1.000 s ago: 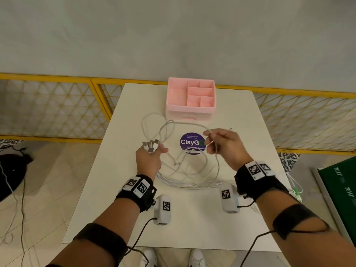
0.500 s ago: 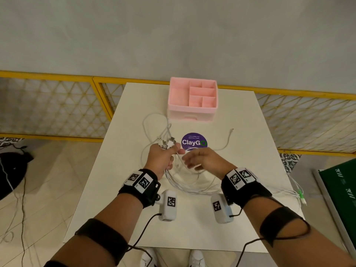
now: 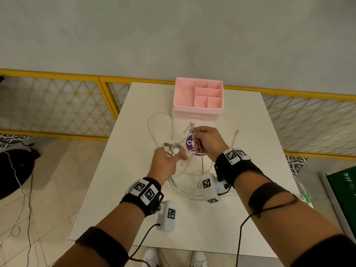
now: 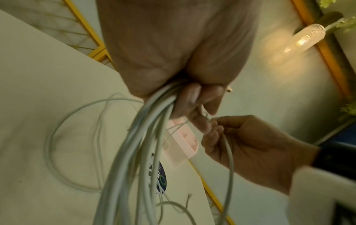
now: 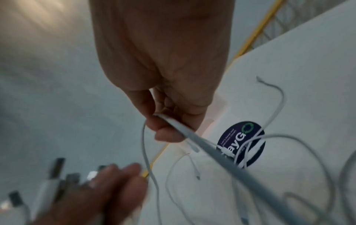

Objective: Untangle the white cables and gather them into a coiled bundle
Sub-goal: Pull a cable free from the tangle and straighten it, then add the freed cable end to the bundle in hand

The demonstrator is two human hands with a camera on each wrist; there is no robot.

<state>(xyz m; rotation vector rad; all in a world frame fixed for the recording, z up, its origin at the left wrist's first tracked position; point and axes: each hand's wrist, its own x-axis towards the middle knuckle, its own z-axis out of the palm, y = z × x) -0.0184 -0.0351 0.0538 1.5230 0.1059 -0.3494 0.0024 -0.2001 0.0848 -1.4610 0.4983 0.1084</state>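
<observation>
Currently left hand (image 3: 165, 162) is clamping the white cables (image 4: 138, 137); right hand (image 3: 209, 143) is pinching one strand (12 o'clock) — yanking risks tightening the loops on the counter (image 3: 240, 218).

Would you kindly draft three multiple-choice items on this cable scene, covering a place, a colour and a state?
1. Where does the organiser box stand?
A. at the table's far edge
B. on the floor
C. in the left hand

2. What colour is the organiser box?
A. green
B. pink
C. black

3. What is the right hand doing?
A. lying flat on the table
B. pinching a white cable
C. holding the box

Answers:
1 A: the organiser box sits at the far edge of the table.
2 B: its walls are pink.
3 B: the right hand pinches a white cable; the left hand holds the plug ends.
</observation>
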